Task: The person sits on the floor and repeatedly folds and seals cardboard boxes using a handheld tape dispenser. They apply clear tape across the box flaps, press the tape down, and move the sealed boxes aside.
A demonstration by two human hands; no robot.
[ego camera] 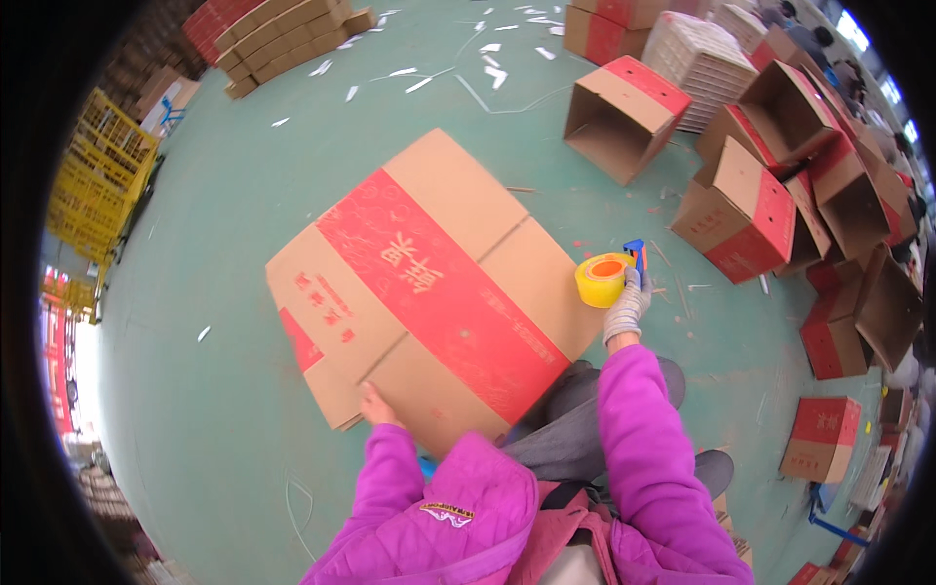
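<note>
A flattened cardboard carton [468, 292] with a broad red printed band lies slanted in front of me, its flaps folded out flat. My left hand [380, 409], bare, grips the carton's near-left edge by the slit between two flaps; some of its fingers are hidden. In a striped knit glove, my right hand [629, 307] holds a tape dispenser [636, 256] with a blue and orange head. A thick roll of yellow packing tape [596, 291] with an orange core sits on it, above the carton's right corner.
Open cartons [746, 219] are heaped on the right, and one open box [625, 117] stands ahead of them. Stacked brown boxes [285, 44] are at the far left, near a yellow metal cage [102, 175]. White scraps [493, 73] litter the green floor [212, 241]. People sit at the far right.
</note>
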